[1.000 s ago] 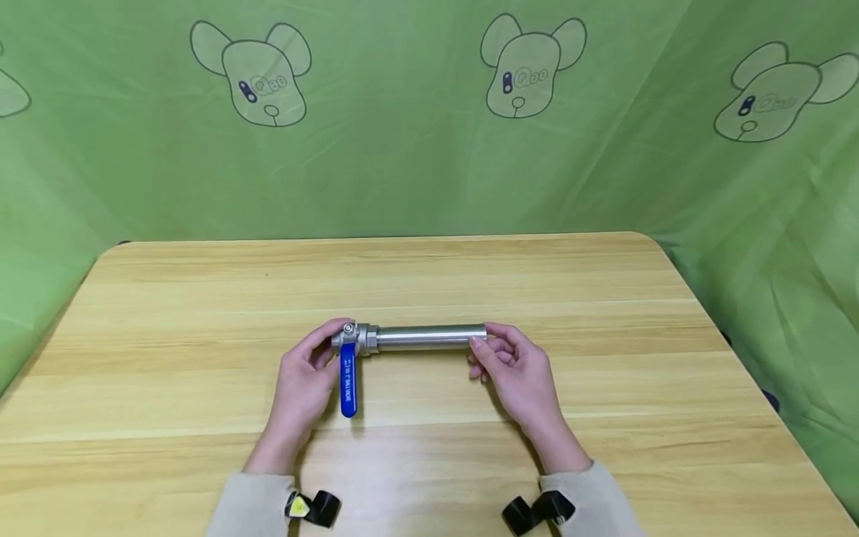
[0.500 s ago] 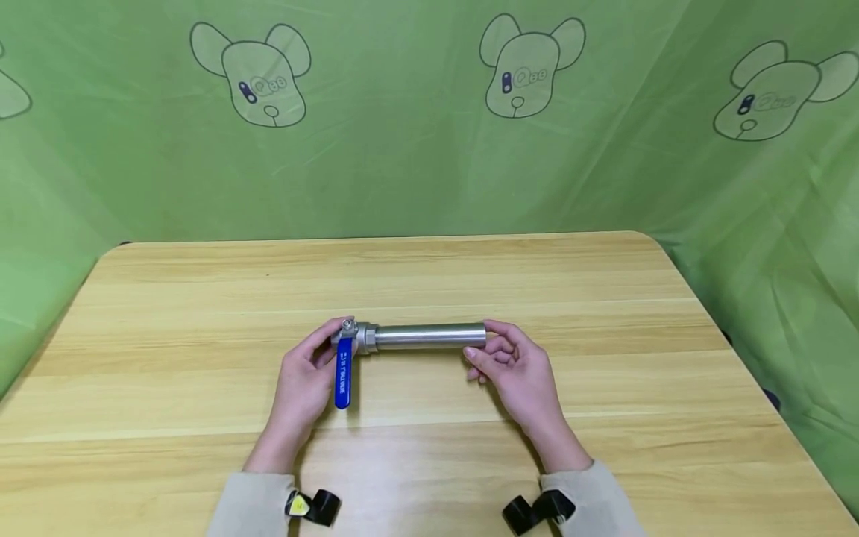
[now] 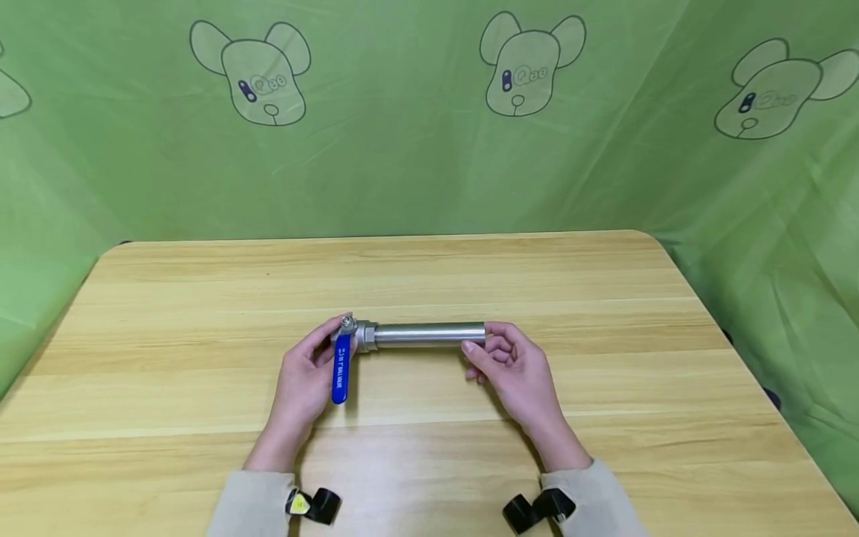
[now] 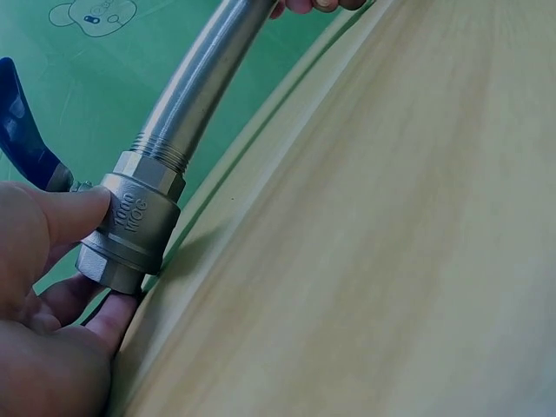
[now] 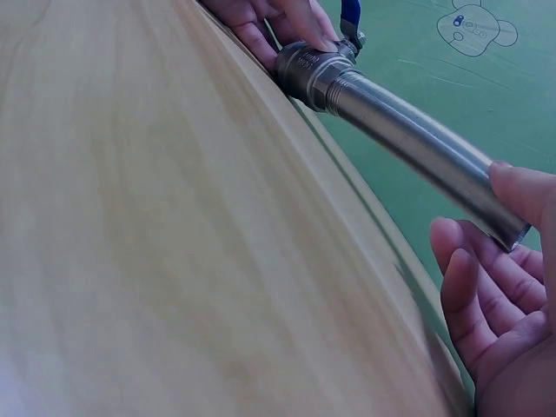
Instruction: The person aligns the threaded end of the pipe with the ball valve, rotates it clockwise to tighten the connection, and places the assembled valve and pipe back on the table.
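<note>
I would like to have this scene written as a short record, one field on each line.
Left hand: holds the valve, thumb on its body
Right hand: pinches the far end of the pipe
Joint: pipe's threaded end in the valve, some threads showing
Blue lever: crosswise to the pipe, pointing toward the person
Surface: wood-grain table
Background: green cloth with animal-head outlines

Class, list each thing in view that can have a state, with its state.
Steel pipe: joined to ball valve, some thread exposed.
Ball valve: gripped by left hand.
Blue lever: crosswise to the pipe, pointing toward the person.
Left hand: thumb and fingers on the valve.
Right hand: holds the pipe's free end.
</note>
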### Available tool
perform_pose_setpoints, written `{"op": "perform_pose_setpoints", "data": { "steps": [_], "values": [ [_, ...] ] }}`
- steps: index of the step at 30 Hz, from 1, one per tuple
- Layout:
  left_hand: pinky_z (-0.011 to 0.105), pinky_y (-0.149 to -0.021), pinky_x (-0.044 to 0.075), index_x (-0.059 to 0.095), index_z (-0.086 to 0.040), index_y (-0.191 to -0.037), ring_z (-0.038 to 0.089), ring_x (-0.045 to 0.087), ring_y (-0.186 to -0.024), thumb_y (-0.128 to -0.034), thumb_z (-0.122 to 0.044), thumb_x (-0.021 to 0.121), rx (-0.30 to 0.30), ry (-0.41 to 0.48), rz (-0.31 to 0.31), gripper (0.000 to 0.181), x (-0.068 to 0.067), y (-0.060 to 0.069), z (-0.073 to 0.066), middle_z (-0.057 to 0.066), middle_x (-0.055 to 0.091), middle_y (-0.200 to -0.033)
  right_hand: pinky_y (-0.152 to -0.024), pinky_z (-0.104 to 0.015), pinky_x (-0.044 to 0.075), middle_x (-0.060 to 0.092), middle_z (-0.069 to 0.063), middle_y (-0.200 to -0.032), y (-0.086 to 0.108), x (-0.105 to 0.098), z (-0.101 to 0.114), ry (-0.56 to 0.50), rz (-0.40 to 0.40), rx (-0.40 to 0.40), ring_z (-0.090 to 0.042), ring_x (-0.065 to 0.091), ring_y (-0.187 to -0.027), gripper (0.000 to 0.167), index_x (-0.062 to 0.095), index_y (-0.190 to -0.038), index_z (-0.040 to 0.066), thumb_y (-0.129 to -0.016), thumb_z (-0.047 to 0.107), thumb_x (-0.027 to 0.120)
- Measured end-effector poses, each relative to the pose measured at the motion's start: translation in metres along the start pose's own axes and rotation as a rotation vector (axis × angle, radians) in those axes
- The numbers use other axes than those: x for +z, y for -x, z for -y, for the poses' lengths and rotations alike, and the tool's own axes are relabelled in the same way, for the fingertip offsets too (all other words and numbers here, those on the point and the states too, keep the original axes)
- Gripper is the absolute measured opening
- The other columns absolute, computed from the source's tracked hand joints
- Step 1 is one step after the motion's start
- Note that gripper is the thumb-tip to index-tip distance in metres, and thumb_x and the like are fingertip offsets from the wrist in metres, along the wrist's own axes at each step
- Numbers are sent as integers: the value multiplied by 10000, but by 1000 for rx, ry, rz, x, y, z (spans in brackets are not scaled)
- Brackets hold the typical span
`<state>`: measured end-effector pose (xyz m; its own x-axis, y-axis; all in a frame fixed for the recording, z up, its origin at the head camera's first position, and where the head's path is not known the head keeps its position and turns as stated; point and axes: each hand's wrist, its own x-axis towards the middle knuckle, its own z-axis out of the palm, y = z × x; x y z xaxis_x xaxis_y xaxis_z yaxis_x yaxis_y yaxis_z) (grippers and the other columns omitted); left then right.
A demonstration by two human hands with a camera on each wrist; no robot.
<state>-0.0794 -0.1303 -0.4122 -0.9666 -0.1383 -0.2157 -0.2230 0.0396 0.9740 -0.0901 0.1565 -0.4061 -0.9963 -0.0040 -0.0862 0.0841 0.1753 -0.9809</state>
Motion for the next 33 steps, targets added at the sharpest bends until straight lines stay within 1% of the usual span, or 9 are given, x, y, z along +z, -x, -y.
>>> {"op": "perform_pose_setpoints", "data": {
  "steps": [4,9,13,16,20,24,27,31,33],
  "values": [
    [165,-1041,549,632,-149,-1500,352,587,-1458,-1008,-76,746,9,1,-5,511,0,2,-1,187,513,-1626,-704,-263,656,702,-45,-957,0,1,1,5,-4,2,-150,764,-757,423,612,-1333,-4,-994,168,795],
    [183,-1062,535,632,-147,-1499,361,568,-1474,-1014,-95,742,5,-4,-19,500,1,3,-1,189,515,-1626,-771,-270,676,687,-74,-992,0,2,4,12,-19,28,-151,776,-793,389,621,-1296,-8,-1006,193,785],
    [193,-1084,523,628,-162,-1505,356,560,-1482,-1020,-101,734,1,-23,-20,500,1,2,0,178,505,-1640,-830,-277,681,688,-99,-1028,0,3,5,3,-21,32,-161,784,-839,367,620,-1285,-13,-1013,179,774],
    [204,-1096,520,634,-190,-1503,341,563,-1481,-1025,-118,732,-5,-44,-15,493,1,0,0,153,491,-1659,-848,-270,678,696,-113,-1044,1,3,5,7,-25,24,-162,783,-854,356,617,-1275,-18,-1012,164,772],
    [212,-1086,542,641,-210,-1501,328,587,-1459,-1029,-153,740,-5,-65,-13,485,1,0,0,123,482,-1675,-835,-272,680,704,-133,-1047,3,3,4,11,-28,2,-170,786,-842,346,613,-1263,-27,-1007,141,774],
    [218,-1074,559,647,-210,-1496,336,594,-1451,-1034,-159,736,4,-76,-18,474,1,1,0,119,491,-1671,-818,-268,680,695,-125,-1045,3,3,5,4,-25,5,-161,783,-831,391,599,-1301,-29,-1003,145,781],
    [236,-1090,555,653,-202,-1490,340,590,-1454,-1035,-148,731,20,-70,-14,465,1,2,0,119,497,-1667,-780,-227,663,694,-105,-1053,3,3,5,23,-31,19,-122,756,-838,459,598,-1361,26,-979,162,813],
    [239,-1093,553,654,-189,-1488,337,590,-1455,-1036,-145,729,33,-53,-7,461,2,2,-1,121,510,-1654,-744,-178,622,700,-105,-1072,4,3,5,44,-31,3,-96,727,-843,510,610,-1404,100,-947,118,836],
    [230,-1084,556,650,-188,-1490,338,590,-1455,-1038,-149,727,30,-51,-9,461,2,3,0,124,515,-1648,-750,-177,626,697,-112,-1069,5,3,5,42,-24,-10,-97,730,-837,503,617,-1400,95,-944,80,828]
  ]
}}
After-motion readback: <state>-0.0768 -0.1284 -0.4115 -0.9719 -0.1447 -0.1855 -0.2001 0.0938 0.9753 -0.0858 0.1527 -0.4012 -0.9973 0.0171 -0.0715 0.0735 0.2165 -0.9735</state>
